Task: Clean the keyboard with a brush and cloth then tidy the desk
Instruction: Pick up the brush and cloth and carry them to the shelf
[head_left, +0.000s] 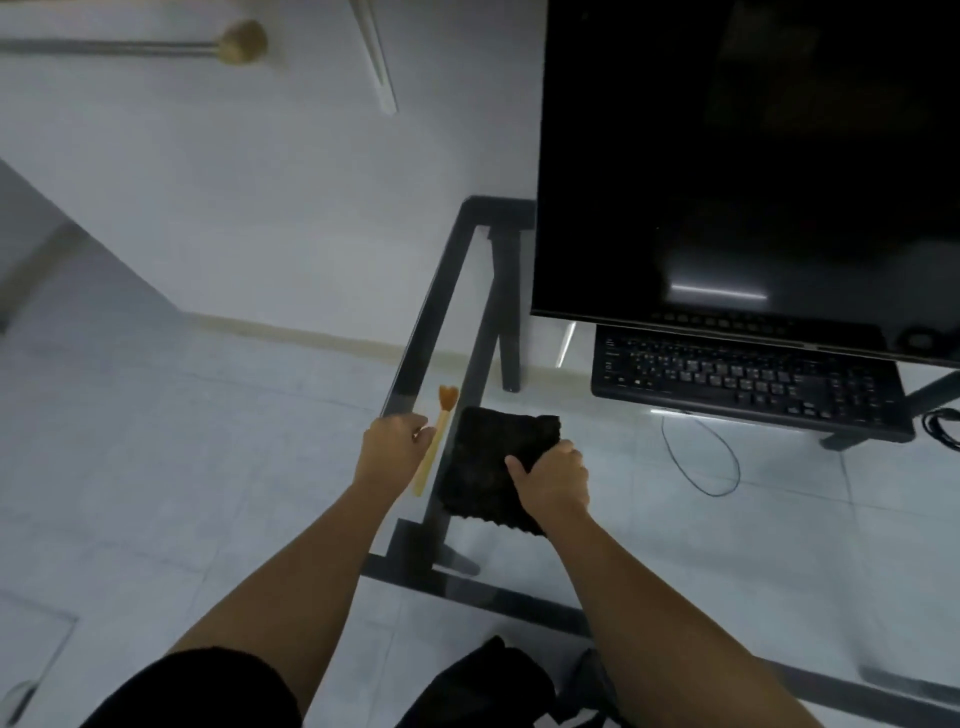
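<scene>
A black keyboard (748, 382) lies on the glass desk (597, 467) under the lower edge of a dark monitor (748, 156). Near the desk's left edge lies a folded black cloth (483, 467); my right hand (553, 475) grips its right side with curled fingers. Just left of the cloth is a small brush (434, 447) with a pale wooden handle and orange bristles pointing away from me. My left hand (395, 441) pinches the brush's handle near its middle.
The desk has a black metal frame (431, 312) along its left and near edges. A thin black cable (701, 457) loops on the glass in front of the keyboard. More cables (943, 428) lie at the far right. White tiled floor shows through the glass.
</scene>
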